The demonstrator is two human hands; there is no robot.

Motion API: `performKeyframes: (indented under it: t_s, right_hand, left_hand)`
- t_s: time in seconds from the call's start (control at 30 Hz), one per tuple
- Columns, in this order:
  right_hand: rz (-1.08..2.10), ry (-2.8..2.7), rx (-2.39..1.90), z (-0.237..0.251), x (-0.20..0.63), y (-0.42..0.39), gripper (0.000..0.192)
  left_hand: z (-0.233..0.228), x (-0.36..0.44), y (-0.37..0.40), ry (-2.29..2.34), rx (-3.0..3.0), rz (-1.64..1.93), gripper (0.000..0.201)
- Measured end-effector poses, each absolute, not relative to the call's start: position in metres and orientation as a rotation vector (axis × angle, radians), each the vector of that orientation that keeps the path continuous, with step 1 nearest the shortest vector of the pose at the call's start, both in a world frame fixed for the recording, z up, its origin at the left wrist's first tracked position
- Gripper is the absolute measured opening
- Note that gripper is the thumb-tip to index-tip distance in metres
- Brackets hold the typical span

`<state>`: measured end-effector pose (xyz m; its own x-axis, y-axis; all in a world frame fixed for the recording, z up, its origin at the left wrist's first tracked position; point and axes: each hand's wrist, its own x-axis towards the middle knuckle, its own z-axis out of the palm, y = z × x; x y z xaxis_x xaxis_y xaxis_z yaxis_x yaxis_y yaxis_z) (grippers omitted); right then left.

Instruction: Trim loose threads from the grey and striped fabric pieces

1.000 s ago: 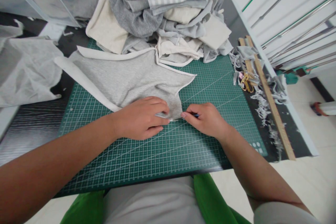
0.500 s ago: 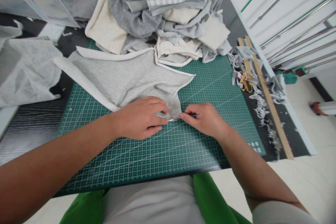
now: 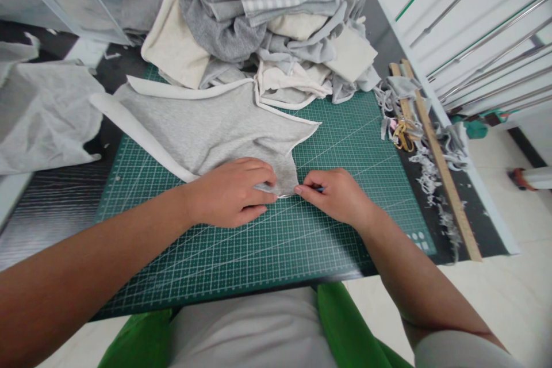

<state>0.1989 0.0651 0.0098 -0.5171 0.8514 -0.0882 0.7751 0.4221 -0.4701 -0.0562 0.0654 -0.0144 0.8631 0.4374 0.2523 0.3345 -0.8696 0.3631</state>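
A light grey knit cloth piece (image 3: 215, 121) with white-bound edges lies spread on a green cutting mat (image 3: 241, 264). My left hand (image 3: 233, 192) rests on the cloth's near edge, fingers bent and holding it down. To its right, my right hand (image 3: 332, 195) is closed in a pinch around a thin tool, whose dark blue end (image 3: 319, 189) shows between the fingers. A slim silvery line (image 3: 287, 196) runs along the cloth's lower corner between both hands. Most of the tool is hidden, so its kind cannot be made out.
A heap of grey, cream and striped cloth pieces (image 3: 259, 34) fills the back. Gold-handled scissors (image 3: 403, 135), fabric scraps and a wooden ruler (image 3: 448, 172) lie at right. Whitish sheer material (image 3: 47, 109) sits at left. Metal rods (image 3: 487, 69) stand beyond the table's right edge.
Both hands and the cloth have stayed almost still. Only a very slight shift of the whole view shows.
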Motion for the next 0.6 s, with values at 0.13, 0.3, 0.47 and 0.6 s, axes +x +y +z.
performKeyframes:
  t_s: [0.13,0.3,0.47,0.6]
  right_hand:
    - [0.697,-2.515,-1.454,0.0098,0.1987,0.0648,0.030]
    - [0.702,-2.518,-1.467,0.0102,0.1984,0.0645,0.031]
    - [0.687,-2.523,-1.473,0.0115,0.1981,0.0632,0.031]
    - [0.664,-2.532,-1.471,0.0125,0.1975,0.0621,0.030]
  left_hand:
    - [-0.0145,-0.0568,0.0652,0.585,2.737,0.450,0.024]
    - [-0.0146,-0.0571,0.0646,0.580,2.740,0.450,0.024]
    - [-0.0147,-0.0574,0.0646,0.582,2.736,0.449,0.024]
    - [-0.0155,-0.0573,0.0645,0.588,2.736,0.442,0.024]
